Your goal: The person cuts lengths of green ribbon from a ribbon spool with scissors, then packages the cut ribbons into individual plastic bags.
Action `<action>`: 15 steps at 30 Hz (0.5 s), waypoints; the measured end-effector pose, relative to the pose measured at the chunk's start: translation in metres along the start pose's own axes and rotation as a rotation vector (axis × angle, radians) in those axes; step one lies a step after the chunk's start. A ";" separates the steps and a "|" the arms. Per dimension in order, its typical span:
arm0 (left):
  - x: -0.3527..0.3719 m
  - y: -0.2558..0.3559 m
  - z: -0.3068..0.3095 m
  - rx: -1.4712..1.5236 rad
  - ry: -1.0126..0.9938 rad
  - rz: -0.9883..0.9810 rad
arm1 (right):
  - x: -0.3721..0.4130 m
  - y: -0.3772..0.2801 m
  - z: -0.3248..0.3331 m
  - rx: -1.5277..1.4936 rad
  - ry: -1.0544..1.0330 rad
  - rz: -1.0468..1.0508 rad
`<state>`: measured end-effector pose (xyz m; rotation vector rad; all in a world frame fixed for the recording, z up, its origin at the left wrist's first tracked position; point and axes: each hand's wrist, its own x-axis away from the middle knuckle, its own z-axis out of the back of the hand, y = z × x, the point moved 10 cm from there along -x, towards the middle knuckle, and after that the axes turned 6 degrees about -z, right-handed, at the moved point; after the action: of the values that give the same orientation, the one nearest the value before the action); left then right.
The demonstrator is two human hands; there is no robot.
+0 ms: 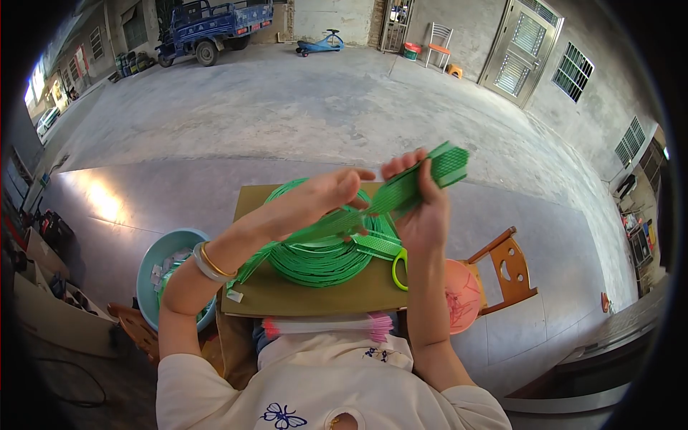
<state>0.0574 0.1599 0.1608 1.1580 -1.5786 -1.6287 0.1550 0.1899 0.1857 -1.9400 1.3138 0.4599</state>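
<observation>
My right hand [423,204] is wrapped round a bundle of flat green straps [450,163], whose folded end sticks out above the fist. The bundle slants down to the left, under my left hand [337,192]. That hand is slightly blurred, with its fingers apart and some hidden behind the straps; it lies against the bundle without closing on it. Below both hands a large coil of green strapping [319,265] rests on the brown board [251,304]. Green-yellow scissor handles [400,271] show at the coil's right, beside my right forearm.
A blue basin [148,276] stands left of the board, a pink basin [462,297] with red strips at its right. Beside that is a wooden chair [509,272]. White strips with pink ends [330,326] lie across my lap. A blue truck [215,25] is far back.
</observation>
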 end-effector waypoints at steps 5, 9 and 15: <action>0.033 -0.034 -0.004 -0.227 -0.299 0.252 | 0.008 -0.078 0.053 0.021 0.361 0.101; 0.048 -0.020 -0.001 -0.278 -0.335 0.320 | 0.020 -0.086 0.085 0.107 0.470 0.087; 0.050 0.039 0.011 -0.639 -0.131 0.053 | 0.031 -0.050 0.100 0.318 0.698 0.060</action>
<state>0.0194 0.1168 0.1885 0.6724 -1.0142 -1.9946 0.2237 0.2540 0.1175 -1.8487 1.7425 -0.4279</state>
